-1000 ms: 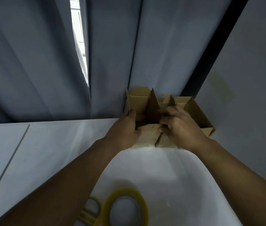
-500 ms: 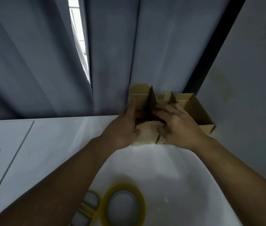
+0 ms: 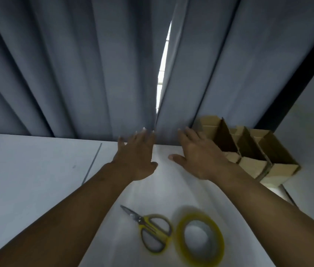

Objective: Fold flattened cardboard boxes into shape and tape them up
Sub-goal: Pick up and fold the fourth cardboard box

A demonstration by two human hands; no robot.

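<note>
- Holding nothing, your left hand [image 3: 136, 157] and right hand [image 3: 198, 157] hover side by side over the white table [image 3: 27, 170], fingers straight and spread, tips near the grey curtain [image 3: 75, 74].
- Just right of your right hand, the cardboard boxes [image 3: 252, 151] stand in a row, tops open, at the table's far right corner.
- Nearer you lie yellow-handled scissors [image 3: 152, 228] and a yellow tape roll [image 3: 179, 237], side by side.

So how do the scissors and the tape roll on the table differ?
The scissors are long, with metal blades and yellow-and-grey handles; the tape roll is one round yellowish ring. The scissors lie left of the tape roll, blades pointing away to the left. Both lie flat on the white table.
</note>
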